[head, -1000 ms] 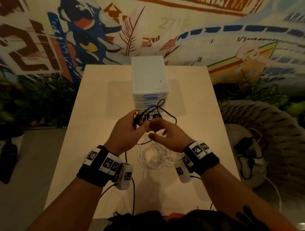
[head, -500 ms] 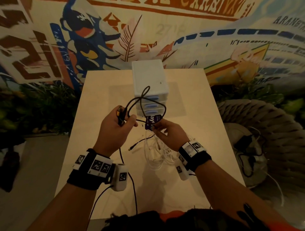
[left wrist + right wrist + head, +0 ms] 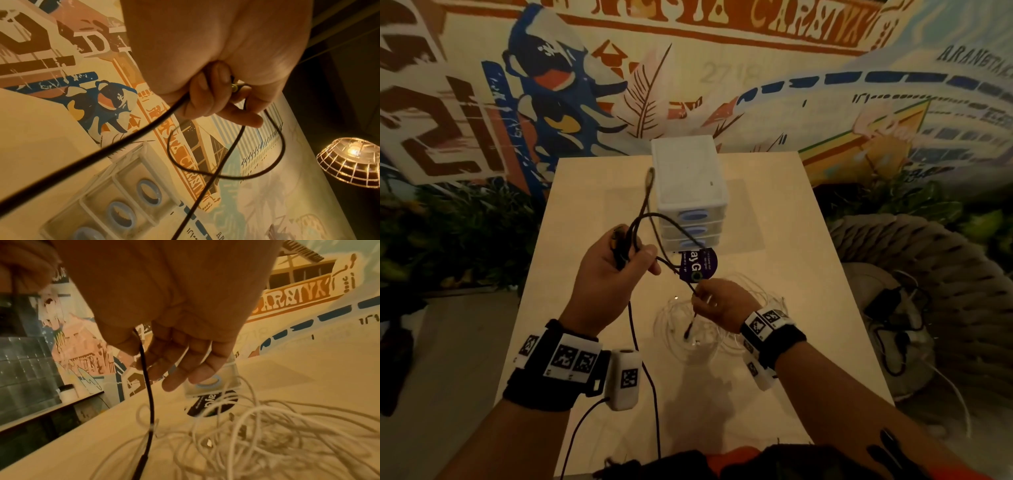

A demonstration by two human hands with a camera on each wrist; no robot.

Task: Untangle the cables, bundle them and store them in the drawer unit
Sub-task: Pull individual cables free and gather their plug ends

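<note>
Two hands share one black cable: our left hand clenches its loops, our right hand pinches its tail above one white cable tangle on the table. Three drawers front the drawer unit.

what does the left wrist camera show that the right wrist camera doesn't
Left wrist only: the left hand gripping a loop of the thin black cable, three blue drawer handles, and a lit wire-cage lamp.

Right wrist only: the right hand pinching the cable's end above the tangled white cables and a round dark label.

Both: the black cable, the white plastic drawer unit, the mural.
</note>
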